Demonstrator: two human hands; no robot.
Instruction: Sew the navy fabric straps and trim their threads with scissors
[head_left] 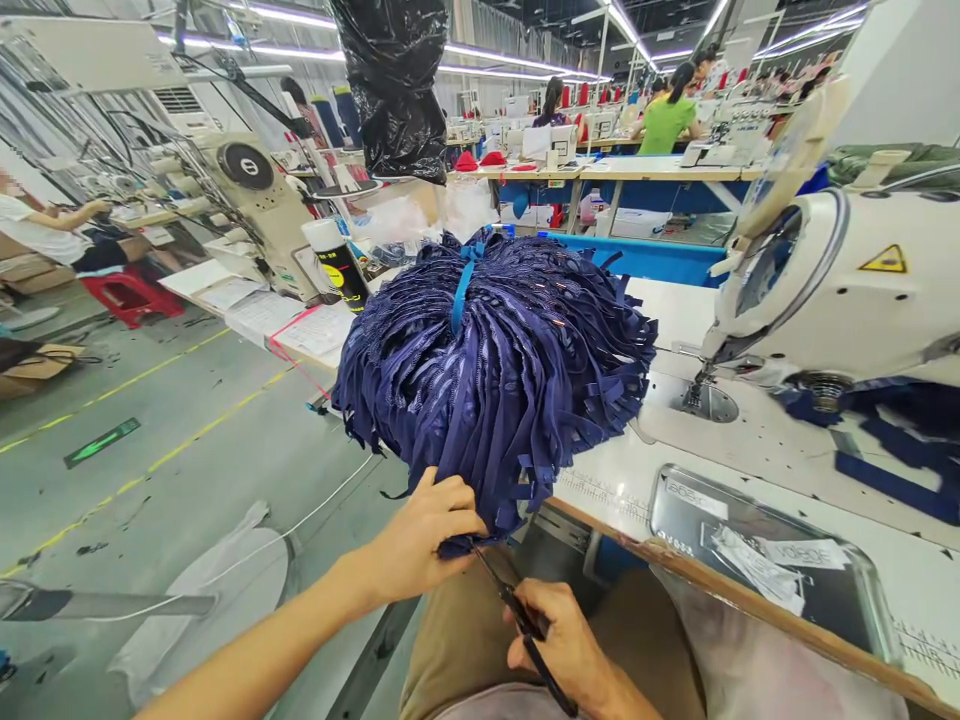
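A big bundle of navy fabric strips, cinched on top by a light blue tie, rests on the sewing table and hangs over its front edge. Strip ends at the bundle's lower front are gripped by my left hand, its fingers wrapped round them. Black-handled scissors are held in my right hand, over my lap. Their blades point up and left, with the tips right at the strip ends beside my left fingers. I cannot tell whether the tips touch the fabric.
At right stands a white sewing machine, with navy pieces beyond it. A metal-rimmed tray holds paper labels near the table's front edge. Behind the bundle is a spray can. Other people work farther off, one in a green shirt.
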